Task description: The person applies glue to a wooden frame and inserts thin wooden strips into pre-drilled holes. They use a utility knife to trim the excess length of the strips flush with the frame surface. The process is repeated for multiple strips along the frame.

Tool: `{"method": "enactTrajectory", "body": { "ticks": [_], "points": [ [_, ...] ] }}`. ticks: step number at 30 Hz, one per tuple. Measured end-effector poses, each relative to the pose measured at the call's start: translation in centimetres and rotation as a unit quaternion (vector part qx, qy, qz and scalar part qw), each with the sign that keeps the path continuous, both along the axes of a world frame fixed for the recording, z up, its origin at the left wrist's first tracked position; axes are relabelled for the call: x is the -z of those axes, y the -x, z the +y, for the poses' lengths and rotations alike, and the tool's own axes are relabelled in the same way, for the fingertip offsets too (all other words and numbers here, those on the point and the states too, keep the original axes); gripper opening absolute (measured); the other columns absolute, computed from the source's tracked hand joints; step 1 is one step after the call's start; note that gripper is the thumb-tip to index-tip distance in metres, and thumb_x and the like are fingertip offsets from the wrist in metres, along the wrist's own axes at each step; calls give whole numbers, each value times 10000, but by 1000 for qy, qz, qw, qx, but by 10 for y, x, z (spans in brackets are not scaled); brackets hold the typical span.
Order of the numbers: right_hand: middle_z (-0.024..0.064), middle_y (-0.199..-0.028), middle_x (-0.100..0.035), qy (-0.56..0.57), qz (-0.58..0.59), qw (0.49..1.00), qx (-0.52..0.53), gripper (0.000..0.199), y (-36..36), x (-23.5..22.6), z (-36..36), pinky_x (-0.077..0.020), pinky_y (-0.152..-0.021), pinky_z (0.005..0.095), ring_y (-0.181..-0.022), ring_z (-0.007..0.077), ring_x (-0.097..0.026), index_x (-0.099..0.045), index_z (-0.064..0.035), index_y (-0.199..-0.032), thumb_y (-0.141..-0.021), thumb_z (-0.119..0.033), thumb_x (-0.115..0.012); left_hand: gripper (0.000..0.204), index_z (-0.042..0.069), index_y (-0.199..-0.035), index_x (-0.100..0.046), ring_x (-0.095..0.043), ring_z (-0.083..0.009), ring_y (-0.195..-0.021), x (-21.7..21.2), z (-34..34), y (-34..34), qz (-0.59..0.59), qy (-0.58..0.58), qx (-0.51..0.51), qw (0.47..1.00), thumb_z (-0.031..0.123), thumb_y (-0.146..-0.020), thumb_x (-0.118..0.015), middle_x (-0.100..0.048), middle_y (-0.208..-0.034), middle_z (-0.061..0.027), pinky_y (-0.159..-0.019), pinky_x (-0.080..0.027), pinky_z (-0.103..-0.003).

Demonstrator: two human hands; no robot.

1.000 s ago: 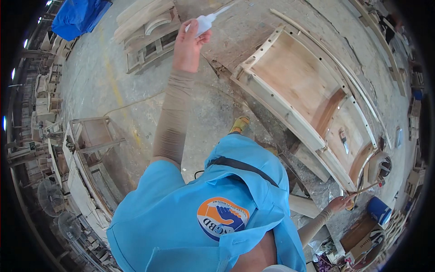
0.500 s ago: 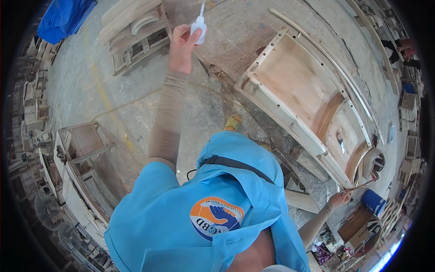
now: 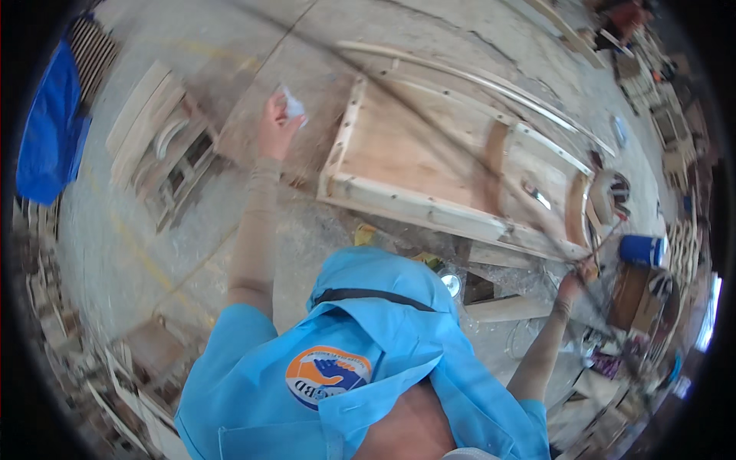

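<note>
My left hand [image 3: 277,129] is stretched out far to the left of the wooden frame, its fingers closed round a small white squeeze bottle [image 3: 293,106], smeared by motion. My right hand [image 3: 580,280] is at the near right corner of the frame, closed on a thin stick-like tool [image 3: 608,239] with a red end; its exact kind is unclear. The long curved wooden frame [image 3: 414,157] has a panel inside, a brown cross rib and dark holes along its rails. A small metallic object [image 3: 537,195] lies on the panel.
Left stands a stack of wooden furniture parts [image 3: 157,126], beyond it a blue tarp [image 3: 47,126]. A curved pale strip [image 3: 475,80] runs along the frame's far side. Right are a blue container [image 3: 641,250] and a cardboard box [image 3: 632,295]. A blurred dark line crosses the view.
The whole view has turned, so the frame appears further left and more level. My left hand appears lower and left, still with the bottle. The blurred dark line has come into view.
</note>
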State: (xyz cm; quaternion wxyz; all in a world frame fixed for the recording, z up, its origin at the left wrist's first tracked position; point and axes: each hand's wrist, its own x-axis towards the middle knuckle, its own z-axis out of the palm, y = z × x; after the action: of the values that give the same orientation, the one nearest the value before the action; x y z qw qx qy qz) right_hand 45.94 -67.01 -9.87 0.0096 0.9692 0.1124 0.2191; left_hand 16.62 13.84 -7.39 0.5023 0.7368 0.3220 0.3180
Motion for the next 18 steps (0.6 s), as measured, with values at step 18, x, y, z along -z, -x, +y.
{"method": "enactTrajectory", "body": {
  "ticks": [18],
  "points": [
    [182, -1295, -430, -92, 110, 973, 182, 814, 31, -55, 113, -492, -882, 447, -1069, 386, -567, -268, -197, -1490, -760, 45, -537, 833, 97, -1463, -296, -494, -310, -1211, 30, 7, 29, 118, -123, -39, 985, 76, -758, -739, -450, -1373, -180, -960, -425, -430]
  ]
}}
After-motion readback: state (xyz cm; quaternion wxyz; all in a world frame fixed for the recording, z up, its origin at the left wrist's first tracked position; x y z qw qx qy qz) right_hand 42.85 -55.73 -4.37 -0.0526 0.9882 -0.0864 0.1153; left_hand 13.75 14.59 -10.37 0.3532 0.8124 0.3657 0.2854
